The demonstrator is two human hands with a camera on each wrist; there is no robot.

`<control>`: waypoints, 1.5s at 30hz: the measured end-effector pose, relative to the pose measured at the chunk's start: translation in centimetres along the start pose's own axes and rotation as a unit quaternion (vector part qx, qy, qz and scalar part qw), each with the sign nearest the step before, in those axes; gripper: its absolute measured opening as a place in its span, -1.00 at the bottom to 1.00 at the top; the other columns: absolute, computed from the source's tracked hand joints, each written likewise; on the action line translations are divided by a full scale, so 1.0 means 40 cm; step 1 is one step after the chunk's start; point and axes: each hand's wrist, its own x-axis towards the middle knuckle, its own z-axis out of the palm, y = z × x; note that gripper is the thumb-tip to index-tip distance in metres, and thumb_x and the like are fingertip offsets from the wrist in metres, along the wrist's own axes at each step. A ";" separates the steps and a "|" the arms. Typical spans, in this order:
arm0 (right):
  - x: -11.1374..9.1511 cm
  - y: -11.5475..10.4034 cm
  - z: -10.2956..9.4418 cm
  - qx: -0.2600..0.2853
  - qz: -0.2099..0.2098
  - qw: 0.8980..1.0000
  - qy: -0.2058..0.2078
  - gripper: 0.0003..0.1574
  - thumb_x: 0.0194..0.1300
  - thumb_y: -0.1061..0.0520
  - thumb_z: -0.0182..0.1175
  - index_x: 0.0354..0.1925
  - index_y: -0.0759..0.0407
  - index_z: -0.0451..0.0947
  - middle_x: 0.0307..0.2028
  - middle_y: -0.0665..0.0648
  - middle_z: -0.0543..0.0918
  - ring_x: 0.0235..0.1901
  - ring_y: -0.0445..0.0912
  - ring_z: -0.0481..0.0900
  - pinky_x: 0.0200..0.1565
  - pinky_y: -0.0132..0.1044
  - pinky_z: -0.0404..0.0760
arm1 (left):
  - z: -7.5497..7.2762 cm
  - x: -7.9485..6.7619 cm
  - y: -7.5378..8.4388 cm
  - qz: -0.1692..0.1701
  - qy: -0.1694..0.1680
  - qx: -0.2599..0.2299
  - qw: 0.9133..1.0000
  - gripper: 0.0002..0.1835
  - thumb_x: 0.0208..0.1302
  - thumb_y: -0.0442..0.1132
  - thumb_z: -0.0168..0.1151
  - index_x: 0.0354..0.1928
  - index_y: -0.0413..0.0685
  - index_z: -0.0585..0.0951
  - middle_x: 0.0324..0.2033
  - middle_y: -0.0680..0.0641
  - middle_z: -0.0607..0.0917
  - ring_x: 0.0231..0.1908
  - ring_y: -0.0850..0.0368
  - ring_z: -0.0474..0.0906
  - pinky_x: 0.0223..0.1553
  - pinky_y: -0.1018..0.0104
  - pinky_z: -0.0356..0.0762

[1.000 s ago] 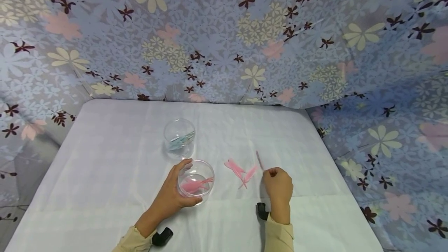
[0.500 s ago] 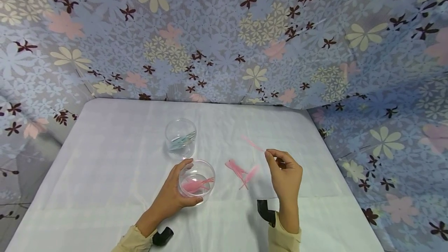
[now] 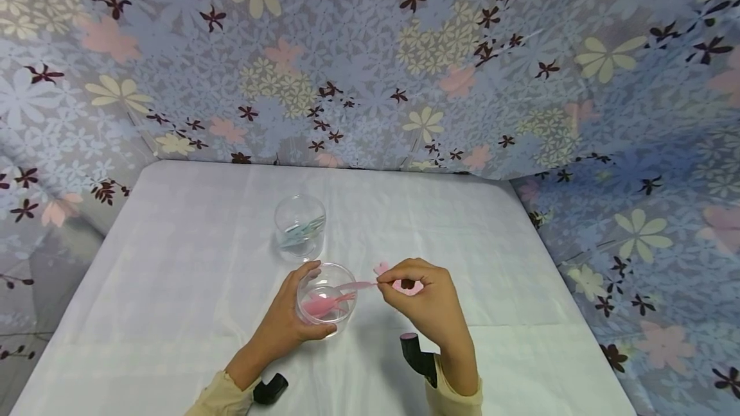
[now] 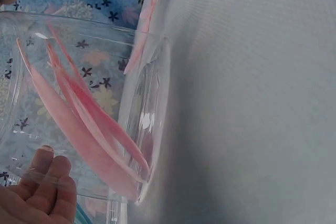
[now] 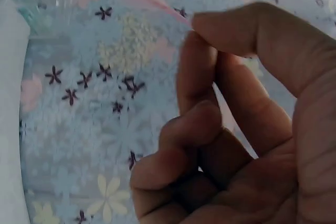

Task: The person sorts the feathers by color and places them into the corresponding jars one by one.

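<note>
My left hand (image 3: 283,316) grips a clear plastic cup (image 3: 327,264) round its side, thumb and fingers on opposite walls. Several pink feathers (image 3: 317,305) lean inside the cup, their quills pointing up in the left wrist view. Between thumb and index finger, my right hand (image 3: 428,300) pinches another pink feather (image 3: 354,286) by the thin quill end. The soft end of that feather overlaps the cup's mouth in the head view. Loose pink feathers (image 3: 381,268) lie on the table, partly hidden behind the right hand.
Behind the held cup stands a second clear cup (image 3: 300,196) with light blue-green feathers (image 3: 303,232) in it. A white cloth (image 3: 196,242) covers the table. Floral fabric (image 3: 358,69) hangs around its back and right side.
My right hand lifted the feather off the table, then swung left, bringing the feather's soft end to the cup. The left hand and cup stay in place.
</note>
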 end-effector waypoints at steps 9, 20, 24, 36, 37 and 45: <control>0.028 -0.017 0.083 -0.058 -0.018 0.996 -0.061 -0.82 0.11 0.27 0.46 -0.38 -0.05 0.81 -0.44 -0.33 0.67 -0.40 -0.23 0.49 -0.34 -0.27 0.52 | -0.001 -0.001 -0.002 0.006 -0.001 -0.005 1.000 0.24 -0.30 -0.09 0.75 0.49 0.35 0.20 0.32 0.03 0.43 0.26 0.02 0.41 0.19 -0.13 0.42; 0.033 0.026 0.183 -0.091 -0.074 0.992 -0.046 -0.90 0.08 0.03 0.55 -0.38 -0.15 0.80 -0.43 -0.34 0.71 -0.44 -0.25 0.47 -0.11 -0.18 0.20 | -0.004 0.005 0.002 0.005 -0.008 -0.003 1.000 0.21 -0.26 -0.07 0.73 0.49 0.31 0.21 0.35 0.01 0.39 0.26 -0.02 0.40 0.17 -0.10 0.44; 0.026 0.039 0.217 -0.081 -0.096 0.992 -0.012 -0.87 0.05 0.08 0.57 -0.38 -0.11 0.80 -0.42 -0.29 0.74 -0.39 -0.32 0.43 -0.09 -0.11 0.09 | -0.003 0.006 -0.002 0.019 -0.004 0.001 1.000 0.21 -0.26 -0.07 0.73 0.50 0.21 0.22 0.36 0.05 0.38 0.26 -0.06 0.41 0.14 -0.09 0.47; 0.019 0.057 0.257 -0.101 -0.141 0.984 0.028 -0.89 0.08 0.07 0.54 -0.37 -0.08 0.79 -0.37 -0.22 0.77 -0.30 -0.27 0.46 -0.11 -0.09 0.05 | -0.003 0.004 -0.010 0.031 -0.001 0.001 1.000 0.21 -0.26 -0.02 0.72 0.50 0.18 0.23 0.35 0.04 0.40 0.25 0.04 0.41 0.15 -0.02 0.45; 0.020 0.055 0.257 -0.109 -0.145 0.983 0.027 -0.90 0.08 0.07 0.55 -0.38 -0.09 0.79 -0.38 -0.22 0.77 -0.31 -0.28 0.46 -0.12 -0.09 0.05 | -0.003 0.003 -0.009 0.029 -0.002 -0.001 1.000 0.20 -0.25 0.01 0.72 0.50 0.22 0.22 0.35 0.04 0.40 0.24 0.04 0.41 0.15 -0.01 0.45; 0.020 0.025 0.250 -0.193 -0.118 0.974 -0.007 -0.91 0.07 0.04 0.55 -0.39 -0.09 0.81 -0.44 -0.25 0.75 -0.33 -0.25 0.46 -0.11 -0.07 0.12 | -0.002 0.002 -0.011 0.030 0.000 -0.002 1.000 0.19 -0.24 0.05 0.70 0.49 0.35 0.21 0.33 0.03 0.41 0.22 -0.02 0.44 0.13 -0.02 0.47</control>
